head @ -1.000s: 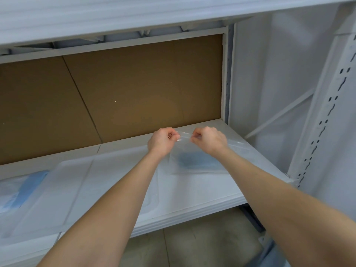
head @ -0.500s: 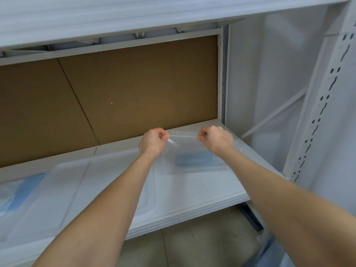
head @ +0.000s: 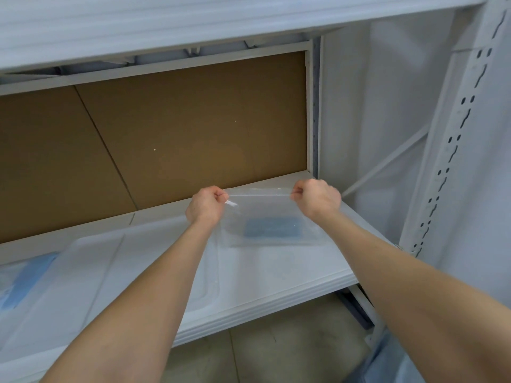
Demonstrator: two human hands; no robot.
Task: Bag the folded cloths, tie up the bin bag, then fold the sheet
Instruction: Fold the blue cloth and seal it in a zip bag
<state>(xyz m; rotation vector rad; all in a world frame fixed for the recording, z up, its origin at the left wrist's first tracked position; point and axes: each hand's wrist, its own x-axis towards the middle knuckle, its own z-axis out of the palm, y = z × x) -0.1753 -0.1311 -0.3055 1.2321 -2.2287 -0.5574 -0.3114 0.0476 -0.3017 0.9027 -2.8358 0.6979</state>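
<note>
A clear plastic bag hangs just above the white shelf, stretched flat between both hands. A folded blue cloth lies inside it, low in the bag. My left hand pinches the bag's top left corner with closed fingers. My right hand pinches the top right corner the same way. The bag's top edge runs taut from one fist to the other.
A translucent white tray lies on the shelf to the left, with another bagged blue cloth at the far left edge. Brown board backs the shelf. A perforated white upright stands at the right. Concrete floor shows below.
My hands have moved apart along the bag's top edge, from nearly touching to the two corners. The bag is now stretched wide and flat.
</note>
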